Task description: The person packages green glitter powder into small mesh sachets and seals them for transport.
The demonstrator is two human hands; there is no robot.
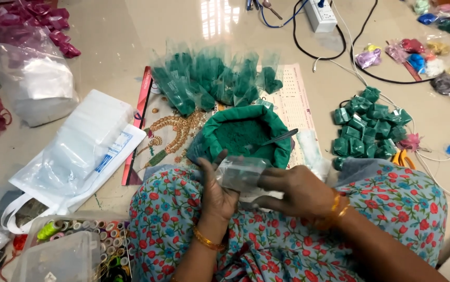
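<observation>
Head view: left hand (218,194) and right hand (298,192) grip a clear pouch (240,173) just beside the powder bag (243,133) rim.

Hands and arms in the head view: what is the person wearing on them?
Both forearms are bare, no sleeves showing. The left hand has a thin gold bangle at the wrist. The right hand has two gold-orange bangles side by side at its wrist. No rings can be made out.
</observation>
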